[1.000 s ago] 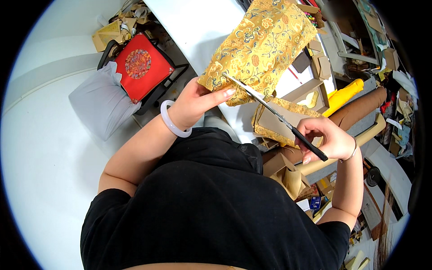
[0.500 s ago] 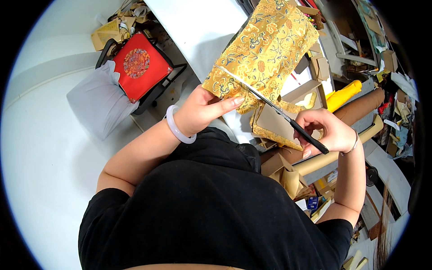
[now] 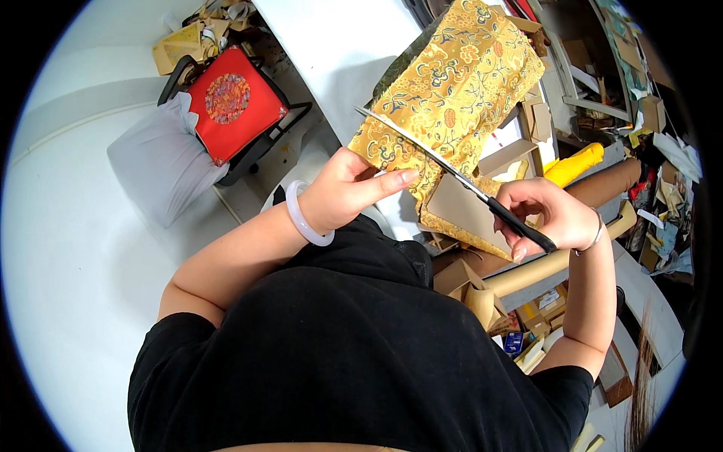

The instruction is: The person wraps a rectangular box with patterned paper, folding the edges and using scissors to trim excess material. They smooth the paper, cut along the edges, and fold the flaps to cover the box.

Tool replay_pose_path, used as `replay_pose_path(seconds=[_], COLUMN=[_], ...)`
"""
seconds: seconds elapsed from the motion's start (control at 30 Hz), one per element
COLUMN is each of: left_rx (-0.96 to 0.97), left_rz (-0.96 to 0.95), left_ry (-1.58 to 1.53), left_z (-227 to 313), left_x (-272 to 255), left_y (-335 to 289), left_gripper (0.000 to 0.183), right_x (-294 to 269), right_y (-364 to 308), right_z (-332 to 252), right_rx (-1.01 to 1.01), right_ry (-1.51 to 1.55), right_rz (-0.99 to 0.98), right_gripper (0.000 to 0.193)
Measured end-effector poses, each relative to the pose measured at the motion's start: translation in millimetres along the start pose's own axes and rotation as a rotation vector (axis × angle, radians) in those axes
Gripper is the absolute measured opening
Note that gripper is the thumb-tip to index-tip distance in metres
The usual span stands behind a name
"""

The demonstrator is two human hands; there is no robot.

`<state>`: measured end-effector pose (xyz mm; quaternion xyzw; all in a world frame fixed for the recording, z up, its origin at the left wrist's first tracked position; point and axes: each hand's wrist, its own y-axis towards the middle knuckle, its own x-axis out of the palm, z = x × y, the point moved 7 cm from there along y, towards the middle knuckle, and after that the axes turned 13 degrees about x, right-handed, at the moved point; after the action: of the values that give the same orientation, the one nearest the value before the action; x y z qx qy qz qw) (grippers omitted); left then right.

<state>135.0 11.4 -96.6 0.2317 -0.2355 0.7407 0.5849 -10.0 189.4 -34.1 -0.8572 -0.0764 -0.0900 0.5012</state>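
Observation:
My left hand [image 3: 352,190] pinches the lower left corner of a gold brocade cloth [image 3: 456,89] patterned with flowers and scrolls, thumb on top. Long scissors [image 3: 452,167] with black handles are in my right hand [image 3: 548,217], its fingers in and around the loops. Their blades lie across the cloth just above my left thumb, and the tip shows past the cloth's left edge. Whether the blades are fully closed I cannot tell. Beneath the cloth, a tan board [image 3: 465,213] edged in the same brocade leans toward my right hand.
A white table [image 3: 339,38] stands ahead. To the left is a chair with a red cushion [image 3: 235,102] and a pale bag [image 3: 154,162]. On the right lie a yellow fabric roll [image 3: 575,164], a brown roll [image 3: 614,183], open cardboard boxes [image 3: 456,280] and heaped scraps [image 3: 666,203].
The cloth and both hands have shifted slightly right in view. The scissor tip now sticks out beyond the cloth's left edge, where before it lay near that edge. Both grips stay the same.

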Motion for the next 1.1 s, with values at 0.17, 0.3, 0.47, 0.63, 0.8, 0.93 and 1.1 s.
replay_pose_path(seconds=[0.17, 0.3, 0.47, 0.63, 0.8, 0.93, 1.1], left_rx=[0.001, -0.021, -0.026, -0.027, -0.050, -0.070, -0.055], left_rz=[0.021, 0.033, 0.026, 0.027, 0.023, 0.037, 0.033], left_ry=[-0.031, -0.021, -0.003, 0.015, 0.035, 0.019, 0.025], left_z=[1.1, -1.4, -2.2, -3.6, -3.7, -4.5, -4.2], left_x=[2.4, 1.9, 1.9, 2.1, 2.7, 2.6, 3.1], left_y=[1.2, 0.8, 0.3, -0.4, -1.8, -2.7, -3.2], left_gripper=[0.035, 0.036, 0.036, 0.037, 0.036, 0.034, 0.033], right_x=[0.8, 1.2, -2.4, -5.5, -8.3, -10.7, -11.9], right_y=[0.7, 2.3, 2.2, 1.2, -0.7, -1.6, -2.0], right_z=[5.0, 4.2, 3.1, 3.6, 4.1, 6.2, 7.9], right_rx=[0.023, 0.014, 0.008, -0.002, 0.004, 0.007, 0.016], right_ry=[0.067, 0.080, 0.041, 0.015, 0.004, 0.004, 0.021], right_rz=[-0.062, -0.070, -0.042, -0.026, -0.016, -0.010, -0.014], right_gripper=[0.041, 0.041, 0.042, 0.043, 0.044, 0.044, 0.043])
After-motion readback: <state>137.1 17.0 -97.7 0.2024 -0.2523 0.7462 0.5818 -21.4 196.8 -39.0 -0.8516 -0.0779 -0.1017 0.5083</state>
